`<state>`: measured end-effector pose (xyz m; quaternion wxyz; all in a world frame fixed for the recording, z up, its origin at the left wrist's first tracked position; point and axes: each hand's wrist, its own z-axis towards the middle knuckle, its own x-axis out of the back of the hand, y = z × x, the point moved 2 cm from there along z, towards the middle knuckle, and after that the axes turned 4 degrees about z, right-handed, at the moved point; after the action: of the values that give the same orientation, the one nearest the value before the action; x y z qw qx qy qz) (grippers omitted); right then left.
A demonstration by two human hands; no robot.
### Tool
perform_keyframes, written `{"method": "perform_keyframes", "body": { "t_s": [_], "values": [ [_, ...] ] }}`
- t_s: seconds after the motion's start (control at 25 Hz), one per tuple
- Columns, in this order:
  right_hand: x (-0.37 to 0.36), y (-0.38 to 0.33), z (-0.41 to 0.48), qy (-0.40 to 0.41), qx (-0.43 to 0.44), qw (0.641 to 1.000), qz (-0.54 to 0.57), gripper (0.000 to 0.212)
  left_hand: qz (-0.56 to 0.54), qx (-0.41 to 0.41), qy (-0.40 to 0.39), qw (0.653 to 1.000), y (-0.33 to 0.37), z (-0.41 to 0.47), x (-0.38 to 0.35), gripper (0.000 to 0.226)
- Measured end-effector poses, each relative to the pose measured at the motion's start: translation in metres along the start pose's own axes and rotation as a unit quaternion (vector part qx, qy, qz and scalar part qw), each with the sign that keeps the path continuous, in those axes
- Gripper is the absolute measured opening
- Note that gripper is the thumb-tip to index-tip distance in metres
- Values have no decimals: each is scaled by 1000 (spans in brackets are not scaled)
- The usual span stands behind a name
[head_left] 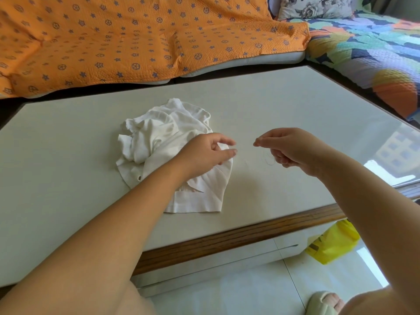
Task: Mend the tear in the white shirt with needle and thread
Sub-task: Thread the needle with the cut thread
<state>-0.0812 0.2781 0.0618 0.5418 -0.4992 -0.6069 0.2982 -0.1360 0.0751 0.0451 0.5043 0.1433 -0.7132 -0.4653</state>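
Under the right hand fingertips, pinched on fine thread: a loose tangle hangs; needle not discernible. Left hand fingers apart, holding nothing, over crumpled white shirt. Risk: tangle knots if pulled taut.

Both your bare forearms reach forward from the bottom corners and angle in toward each other. Your left hand is turned back-up, wrist straight, with its forefinger and thumb stretched out to the right and a small gap between their tips; the other fingers are loosely bent beneath. Your right hand faces it, apart from it, with the wrist bent slightly down. Its thumb and forefinger are pressed together at the tips, pointing left, and the remaining fingers are curled into the palm, where a wisp of thread shows.
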Motion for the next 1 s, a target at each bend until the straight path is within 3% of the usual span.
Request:
{"method": "perform_keyframes", "body": {
  "t_s": [0.08,0.2,0.56,0.72,0.84,0.88,0.92,1.0],
  "values": [
    [-5,-7,-6,-38,15,999,-12,13,-10,-12,-49,999,7,-1,-13,40],
    [-8,-13,-12,-62,35,997,-32,13,-23,-4,-61,998,10,0,-21,18],
    [16,3,-6,73,17,994,-76,12,-149,49,-59,986,-3,-2,3,21],
    [14,10,-4,63,11,975,-212,13,-180,73,-69,978,-3,0,2,20],
    [10,5,-5,106,45,917,-381,21,-154,66,-74,983,0,-3,4,20],
    [6,-2,-9,129,83,916,-371,28,-136,59,-76,986,2,-3,4,20],
    [1,-9,-13,121,117,937,-305,34,-118,51,-80,988,4,-4,5,19],
    [-13,-19,-22,3,123,988,-94,40,-88,34,-86,992,9,-6,6,18]
  ]
}}
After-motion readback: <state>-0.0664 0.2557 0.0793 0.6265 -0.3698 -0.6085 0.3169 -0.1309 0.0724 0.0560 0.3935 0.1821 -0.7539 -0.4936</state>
